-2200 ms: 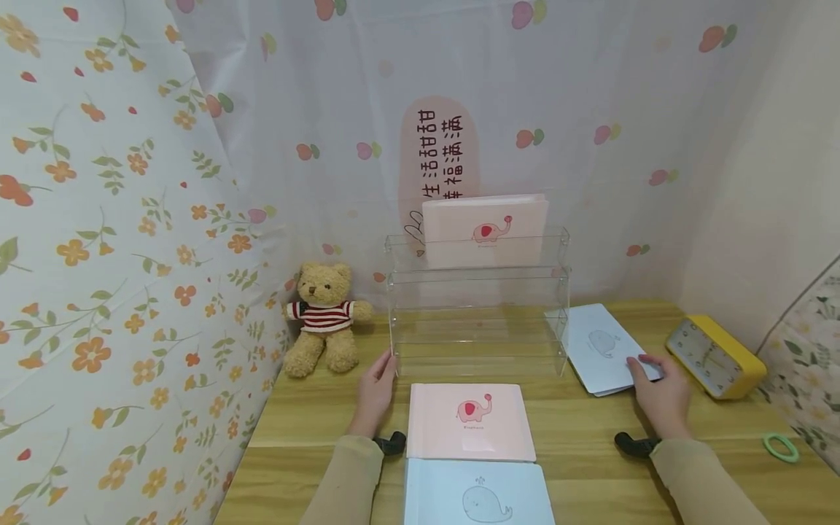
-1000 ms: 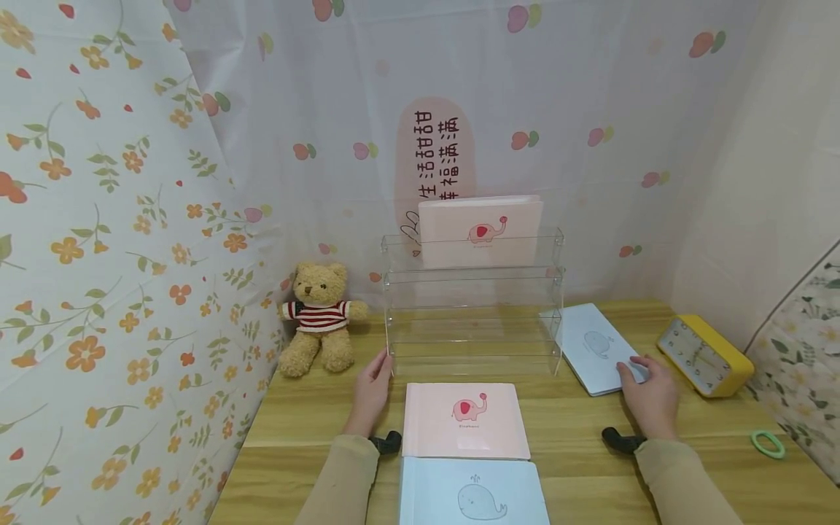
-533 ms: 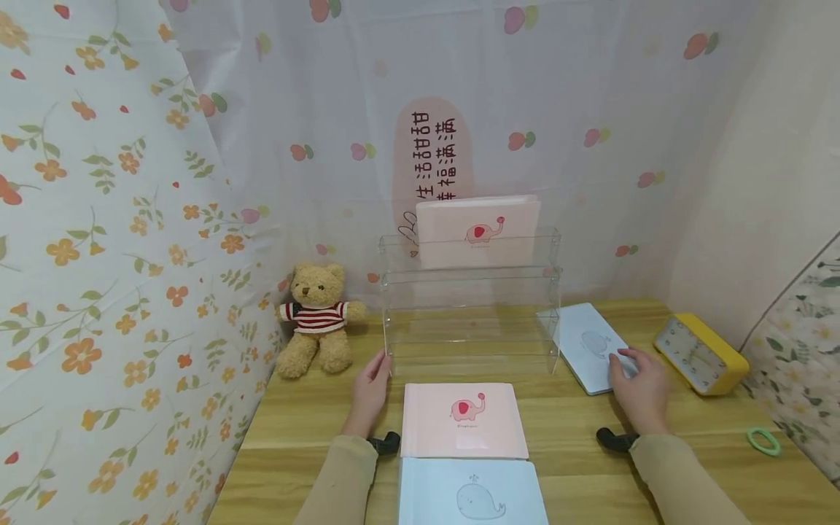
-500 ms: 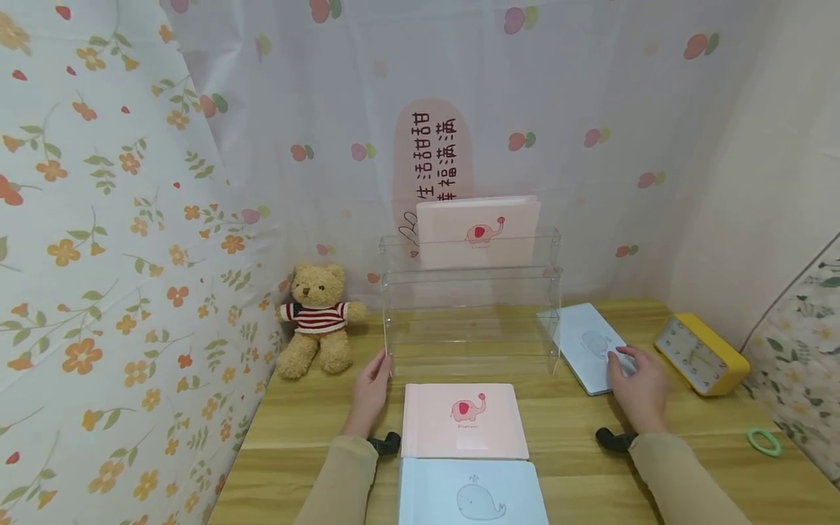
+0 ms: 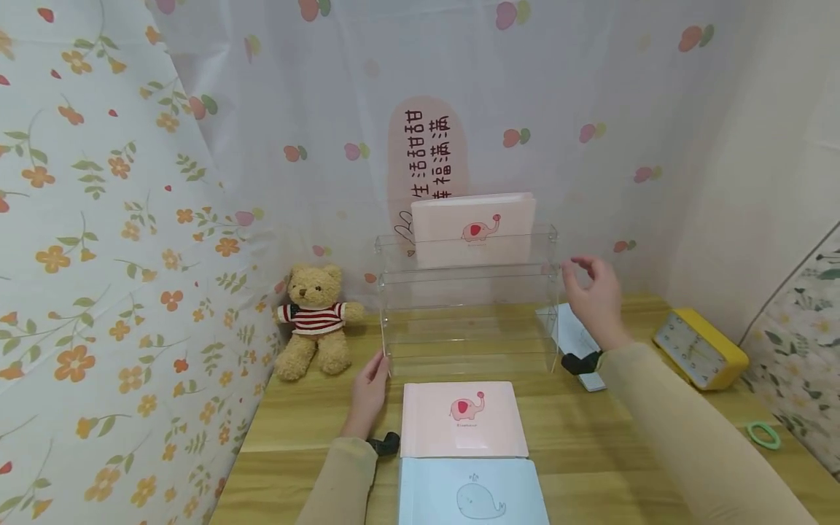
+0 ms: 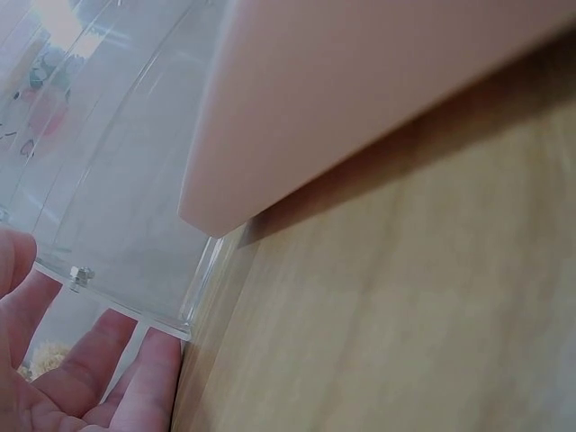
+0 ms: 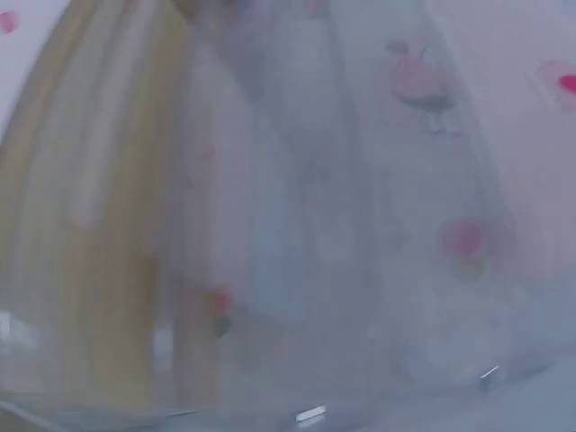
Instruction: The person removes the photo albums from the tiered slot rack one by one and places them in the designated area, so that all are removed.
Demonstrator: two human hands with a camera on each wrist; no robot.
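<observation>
A clear acrylic tiered rack (image 5: 469, 292) stands at the middle back, with a pink elephant album (image 5: 453, 248) upright in its top tier. At the rack's lower left side my left hand (image 5: 369, 394) has its fingertips against the side edge; the left wrist view shows the extended fingers (image 6: 90, 360) along that edge. My right hand (image 5: 597, 299) hovers beside the rack's upper right side, thumb and index finger loosely curved with a gap and nothing seen between them. Behind and under its wrist lies a blue album (image 5: 572, 332), partly hidden. The right wrist view is blurred.
Before the rack lie a pink elephant album (image 5: 495, 419) and a blue whale album (image 5: 433, 496). A teddy bear (image 5: 317, 321) sits left of the rack. At the right are a yellow alarm clock (image 5: 725, 350) and a green ring (image 5: 763, 435).
My right hand has left the blue album's near corner and moved up and left to the rack's right side. That album stays on the table. My left hand keeps its place.
</observation>
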